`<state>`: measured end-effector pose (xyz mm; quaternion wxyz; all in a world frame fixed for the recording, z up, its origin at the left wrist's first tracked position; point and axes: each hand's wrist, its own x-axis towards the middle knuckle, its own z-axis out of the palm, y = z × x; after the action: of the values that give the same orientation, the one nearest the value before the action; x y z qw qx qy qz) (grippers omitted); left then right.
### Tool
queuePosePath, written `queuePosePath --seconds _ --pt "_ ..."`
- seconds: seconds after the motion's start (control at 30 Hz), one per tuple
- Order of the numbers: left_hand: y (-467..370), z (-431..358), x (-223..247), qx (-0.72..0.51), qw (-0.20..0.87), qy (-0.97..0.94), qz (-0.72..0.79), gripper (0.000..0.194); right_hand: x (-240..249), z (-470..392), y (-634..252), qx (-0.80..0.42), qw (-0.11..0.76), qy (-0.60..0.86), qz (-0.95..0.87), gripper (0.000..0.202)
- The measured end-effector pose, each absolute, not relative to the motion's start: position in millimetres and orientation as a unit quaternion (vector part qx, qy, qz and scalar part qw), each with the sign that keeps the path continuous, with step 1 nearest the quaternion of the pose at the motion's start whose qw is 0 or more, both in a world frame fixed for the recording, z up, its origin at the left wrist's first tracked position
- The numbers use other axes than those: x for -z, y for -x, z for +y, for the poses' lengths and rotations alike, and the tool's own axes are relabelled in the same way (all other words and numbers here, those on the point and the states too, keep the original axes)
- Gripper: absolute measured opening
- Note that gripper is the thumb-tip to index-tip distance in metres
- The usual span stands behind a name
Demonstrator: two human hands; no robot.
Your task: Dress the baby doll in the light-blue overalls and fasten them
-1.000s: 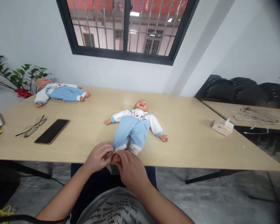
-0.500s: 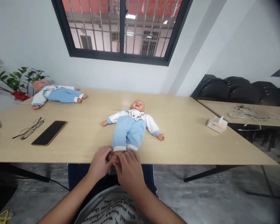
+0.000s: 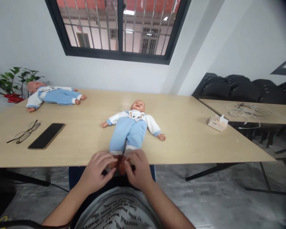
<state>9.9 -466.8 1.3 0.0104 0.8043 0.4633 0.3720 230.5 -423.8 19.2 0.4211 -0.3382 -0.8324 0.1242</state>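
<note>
A baby doll [image 3: 130, 128] in light blue trousers and a white top with an animal-face bib lies on its back, its head toward the window and its legs toward me. Its arms are spread out to both sides. My left hand [image 3: 97, 170] curls around the doll's foot [image 3: 113, 164] on the left at the table's front edge. Around the other foot [image 3: 122, 167] my right hand [image 3: 139, 168] is closed, thumb and fingers bent. Both feet reach past the edge, and the fingers partly hide them.
A second baby doll [image 3: 58, 96] lies at the back left beside a potted plant [image 3: 15, 78]. Eyeglasses [image 3: 26, 132] and a phone [image 3: 47, 136] are on the table [image 3: 181, 136]. Farther right are a small box [image 3: 217, 123], a bundle of cables [image 3: 246, 111] and stacked black chairs [image 3: 243, 89].
My hands have moved apart, from together at one foot to one on each foot. The doll's legs have parted slightly. The view has shifted a little.
</note>
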Motion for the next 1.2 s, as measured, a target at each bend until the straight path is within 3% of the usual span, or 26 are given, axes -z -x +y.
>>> queuePosePath --seconds 0.1,0.27,0.57,0.77,0.97,1.2 --pt "-26.4 -463.3 -9.4 -0.286 0.018 -0.86 0.423 0.039 -3.1 -406.4 -250.7 -0.057 0.429 0.406 -0.805 0.011" --pt "-39.4 -454.3 -6.6 -0.261 0.043 -0.879 0.396 0.028 11.9 -385.5 -259.5 0.022 0.377 0.431 -0.82 0.01" --pt "-38.5 -454.0 5.1 -0.32 0.04 -0.861 0.392 0.015 19.1 -387.4 -252.6 0.03 0.381 0.452 -0.806 0.018" --pt "-40.5 -454.0 15.8 -0.358 0.026 -0.841 0.405 0.013 20.6 -412.4 -246.7 -0.052 0.318 0.35 -0.88 0.013" --pt "-44.6 -460.6 26.4 -0.457 0.048 -0.786 0.414 0.024 25.9 -423.6 -257.7 -0.056 0.388 0.432 -0.812 0.008" --pt "-56.0 -464.7 29.3 -0.509 0.134 -0.735 0.427 0.02 31.7 -415.7 -250.5 -0.001 0.359 0.496 -0.79 0.015"
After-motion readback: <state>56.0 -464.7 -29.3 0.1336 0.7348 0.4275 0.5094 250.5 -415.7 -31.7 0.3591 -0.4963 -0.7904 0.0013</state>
